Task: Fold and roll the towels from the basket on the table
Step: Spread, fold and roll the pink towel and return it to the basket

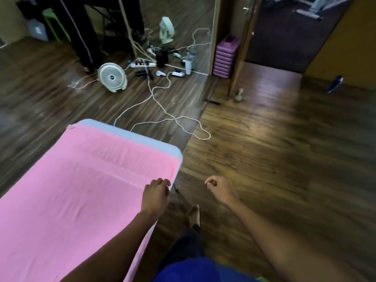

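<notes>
A pink towel lies spread flat over most of the white table, whose far edge shows as a pale strip. My left hand is over the towel's right edge near the table's side, fingers curled down; whether it holds the cloth I cannot tell. My right hand hangs in the air to the right of the table, above the floor, with its fingers loosely curled and nothing in it. No basket is in view.
A white floor fan, a power strip and tangled white cables lie on the wooden floor beyond the table. Purple stacked blocks stand by a door frame. My foot is beside the table.
</notes>
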`<control>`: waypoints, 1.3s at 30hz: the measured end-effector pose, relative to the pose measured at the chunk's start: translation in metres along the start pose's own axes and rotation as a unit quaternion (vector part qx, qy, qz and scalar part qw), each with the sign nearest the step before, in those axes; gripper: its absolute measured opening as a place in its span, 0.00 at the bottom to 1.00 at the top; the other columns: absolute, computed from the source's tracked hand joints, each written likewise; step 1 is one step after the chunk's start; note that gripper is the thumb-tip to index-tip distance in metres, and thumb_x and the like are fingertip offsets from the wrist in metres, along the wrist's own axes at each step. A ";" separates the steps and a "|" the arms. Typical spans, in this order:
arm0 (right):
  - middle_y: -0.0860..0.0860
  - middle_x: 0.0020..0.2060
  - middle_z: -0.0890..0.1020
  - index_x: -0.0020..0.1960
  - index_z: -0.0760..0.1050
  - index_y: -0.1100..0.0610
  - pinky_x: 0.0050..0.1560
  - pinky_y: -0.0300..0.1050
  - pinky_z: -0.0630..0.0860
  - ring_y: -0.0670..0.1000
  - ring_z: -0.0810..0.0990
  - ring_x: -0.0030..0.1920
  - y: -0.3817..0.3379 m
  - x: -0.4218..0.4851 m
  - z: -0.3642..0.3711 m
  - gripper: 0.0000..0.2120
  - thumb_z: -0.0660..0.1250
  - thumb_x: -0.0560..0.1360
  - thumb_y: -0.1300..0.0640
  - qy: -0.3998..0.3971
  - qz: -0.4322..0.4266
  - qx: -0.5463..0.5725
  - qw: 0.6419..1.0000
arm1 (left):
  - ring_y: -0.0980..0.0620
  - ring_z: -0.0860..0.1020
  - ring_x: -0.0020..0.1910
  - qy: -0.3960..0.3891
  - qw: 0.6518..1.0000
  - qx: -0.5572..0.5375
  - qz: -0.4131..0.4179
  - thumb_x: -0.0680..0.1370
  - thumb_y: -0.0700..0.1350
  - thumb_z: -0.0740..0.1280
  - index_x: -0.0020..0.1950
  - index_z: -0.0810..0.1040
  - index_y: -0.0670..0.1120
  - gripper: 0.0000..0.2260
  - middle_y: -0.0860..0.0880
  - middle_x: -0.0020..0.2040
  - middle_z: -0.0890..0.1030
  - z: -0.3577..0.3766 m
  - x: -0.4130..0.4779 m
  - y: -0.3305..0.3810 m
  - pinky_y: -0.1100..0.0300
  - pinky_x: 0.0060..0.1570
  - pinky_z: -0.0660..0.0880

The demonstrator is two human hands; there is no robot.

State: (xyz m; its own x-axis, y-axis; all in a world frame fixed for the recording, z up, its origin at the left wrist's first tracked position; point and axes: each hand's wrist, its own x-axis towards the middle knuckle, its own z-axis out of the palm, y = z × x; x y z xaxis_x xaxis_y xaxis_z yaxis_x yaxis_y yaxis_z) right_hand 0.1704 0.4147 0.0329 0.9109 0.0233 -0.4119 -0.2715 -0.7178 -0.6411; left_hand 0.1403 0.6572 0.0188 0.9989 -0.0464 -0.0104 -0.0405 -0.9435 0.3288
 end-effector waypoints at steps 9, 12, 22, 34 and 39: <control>0.50 0.45 0.85 0.51 0.83 0.53 0.43 0.38 0.68 0.49 0.81 0.48 -0.023 0.174 -0.095 0.09 0.65 0.76 0.60 0.024 0.015 -0.021 0.999 | 0.42 0.79 0.38 0.017 0.998 -0.051 0.022 0.69 0.40 0.63 0.43 0.81 0.46 0.08 0.48 0.38 0.81 0.026 0.211 0.037 0.52 0.36 0.76; 0.47 0.39 0.81 0.50 0.83 0.51 0.43 0.36 0.67 0.46 0.79 0.46 -0.033 0.230 -0.133 0.08 0.66 0.76 0.60 0.035 0.016 -0.008 0.999 | 0.42 0.80 0.35 0.018 0.998 -0.045 0.032 0.68 0.36 0.66 0.42 0.81 0.45 0.07 0.47 0.36 0.80 0.018 0.280 0.048 0.54 0.34 0.75; 0.41 0.34 0.76 0.50 0.82 0.50 0.35 0.32 0.66 0.41 0.75 0.36 -0.088 0.446 -0.204 0.08 0.67 0.76 0.60 0.010 -0.028 0.014 0.999 | 0.42 0.80 0.47 -0.031 0.991 -0.100 -0.081 0.75 0.40 0.64 0.51 0.80 0.48 0.08 0.48 0.47 0.82 0.013 0.495 0.046 0.52 0.43 0.75; 0.51 0.40 0.84 0.47 0.82 0.53 0.48 0.41 0.73 0.51 0.81 0.45 -0.263 0.635 -0.162 0.07 0.66 0.73 0.60 -0.243 -0.218 -0.111 0.939 | 0.48 0.81 0.47 0.068 0.921 -0.159 -0.349 0.77 0.44 0.63 0.52 0.79 0.51 0.07 0.50 0.47 0.83 -0.027 0.558 -0.018 0.55 0.46 0.76; 0.47 0.38 0.81 0.48 0.81 0.54 0.46 0.41 0.73 0.50 0.80 0.44 -0.344 0.621 -0.070 0.07 0.65 0.75 0.60 -0.370 -0.324 -0.185 0.851 | 0.52 0.81 0.48 0.192 0.828 -0.187 -0.493 0.77 0.44 0.65 0.52 0.80 0.51 0.07 0.52 0.48 0.84 -0.040 0.497 -0.055 0.56 0.48 0.77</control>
State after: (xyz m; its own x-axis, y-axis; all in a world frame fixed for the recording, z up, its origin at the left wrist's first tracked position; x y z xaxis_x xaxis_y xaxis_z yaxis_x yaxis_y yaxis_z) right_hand 0.8508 0.6271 0.0429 0.3496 0.8316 -0.4315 0.4547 -0.5534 -0.6979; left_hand 0.6405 0.6995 0.0336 0.4785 0.8615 -0.1701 0.7384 -0.2899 0.6089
